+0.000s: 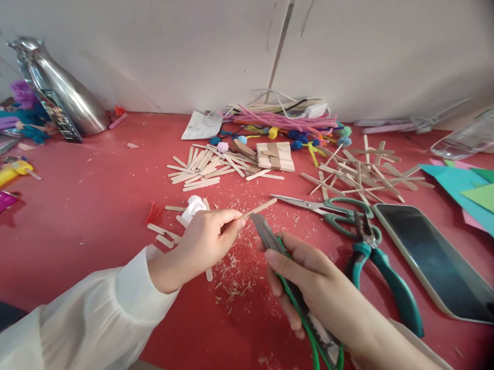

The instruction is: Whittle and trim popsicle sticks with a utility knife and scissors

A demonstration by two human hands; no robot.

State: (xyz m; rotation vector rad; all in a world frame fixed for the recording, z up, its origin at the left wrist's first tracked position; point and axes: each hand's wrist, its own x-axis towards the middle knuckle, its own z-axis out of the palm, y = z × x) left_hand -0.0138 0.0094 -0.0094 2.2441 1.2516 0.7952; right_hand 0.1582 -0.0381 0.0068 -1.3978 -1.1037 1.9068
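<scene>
My left hand [211, 235] pinches a wooden craft stick [262, 208] between thumb and fingers; the stick points up and to the right. Wrapped around a green and black utility knife [295, 295] is my right hand [304, 265], its thumb along the side. The grey blade lies close to the stick, and I cannot tell whether they touch. Beneath both hands, thin wood shavings [236, 284] are scattered over the red table [117, 211]. Beside my left hand lie a crumpled white tissue [195, 206] and a few more sticks.
Loose sticks [206, 163], a banded stick bundle [275, 155] and pipe cleaners [283, 119] lie at the back. Scissors [312, 204], pliers [387, 275], a phone [437, 261] and coloured paper [466, 191] are on the right. A metal jug [67, 95] stands back left.
</scene>
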